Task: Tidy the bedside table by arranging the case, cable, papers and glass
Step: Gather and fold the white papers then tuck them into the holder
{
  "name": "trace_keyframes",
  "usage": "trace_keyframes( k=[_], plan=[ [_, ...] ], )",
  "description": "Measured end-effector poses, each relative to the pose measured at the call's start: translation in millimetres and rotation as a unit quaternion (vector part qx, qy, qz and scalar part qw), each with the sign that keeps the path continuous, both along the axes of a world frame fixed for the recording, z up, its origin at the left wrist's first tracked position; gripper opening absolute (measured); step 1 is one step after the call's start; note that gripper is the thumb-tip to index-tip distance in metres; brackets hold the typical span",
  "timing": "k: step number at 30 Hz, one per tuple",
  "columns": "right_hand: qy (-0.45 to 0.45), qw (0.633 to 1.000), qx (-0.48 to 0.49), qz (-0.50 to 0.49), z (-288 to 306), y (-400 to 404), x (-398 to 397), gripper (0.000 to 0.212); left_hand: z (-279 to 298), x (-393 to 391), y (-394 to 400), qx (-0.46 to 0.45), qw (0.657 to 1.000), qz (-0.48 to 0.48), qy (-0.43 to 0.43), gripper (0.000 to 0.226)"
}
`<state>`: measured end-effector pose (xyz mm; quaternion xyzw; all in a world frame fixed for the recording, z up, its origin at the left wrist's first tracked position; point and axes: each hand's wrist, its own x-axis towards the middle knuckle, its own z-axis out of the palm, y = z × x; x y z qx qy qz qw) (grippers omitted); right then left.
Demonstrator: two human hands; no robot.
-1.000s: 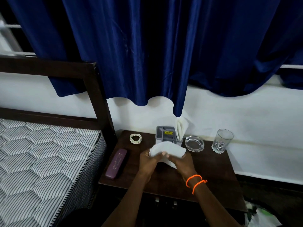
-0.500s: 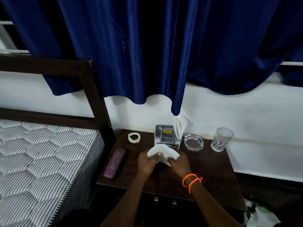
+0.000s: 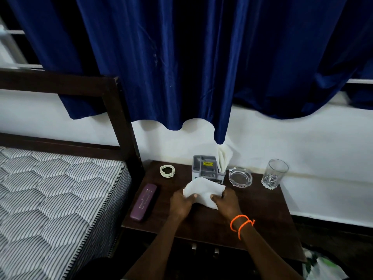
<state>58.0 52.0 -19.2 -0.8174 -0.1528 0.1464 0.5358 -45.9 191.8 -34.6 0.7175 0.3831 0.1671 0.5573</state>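
Note:
Both hands hold a white paper (image 3: 203,190) over the middle of the dark bedside table (image 3: 262,215). My left hand (image 3: 180,205) pinches its left edge, and my right hand (image 3: 227,203), with orange bands on the wrist, pinches its right edge. A purple case (image 3: 143,201) lies along the table's left edge. Coiled white cable (image 3: 167,171) sits at the back left. More folded white papers (image 3: 223,158) stand in a grey organiser (image 3: 205,168). The drinking glass (image 3: 274,173) stands at the back right.
A clear glass ashtray (image 3: 240,176) sits between the organiser and the glass. A striped mattress (image 3: 52,195) and dark bed frame (image 3: 121,122) border the table on the left. Blue curtain (image 3: 191,67) hangs above. A plastic bag (image 3: 323,267) lies on the floor at right.
The paper has been gathered smaller between my hands, and both hands have shifted slightly. The other objects on the table have stayed put.

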Motion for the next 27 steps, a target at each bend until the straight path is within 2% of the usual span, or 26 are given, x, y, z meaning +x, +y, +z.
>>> trace_keyframes(
  k=[3, 13, 18, 24, 27],
  plan=[
    [-0.007, 1.0, 0.015, 0.014, 9.2, -1.2, 1.4, 0.026, 3.5, -1.2, 3.5, -0.005, 1.0, -0.005, 0.001, 0.031],
    [-0.041, 0.997, 0.061, -0.036, 30.0, 6.2, -21.1, 0.036, 27.3, -3.0, -9.1, 0.028, 1.0, 0.0, 0.002, 0.022],
    [-0.077, 0.994, 0.073, -0.003, 44.4, 14.5, -35.7, 0.027, 46.6, -1.4, -18.3, 0.018, 0.999, 0.007, -0.037, 0.027],
    [-0.119, 0.987, 0.076, 0.074, 63.3, 15.7, -42.8, 0.02, 71.2, -5.5, -19.3, -0.079, 0.989, -0.039, -0.122, 0.024],
    [-0.132, 0.982, 0.07, 0.117, 70.8, 17.3, -42.4, 0.022, 80.4, -5.4, -12.9, -0.042, 0.99, -0.053, -0.12, 0.021]
  ],
)
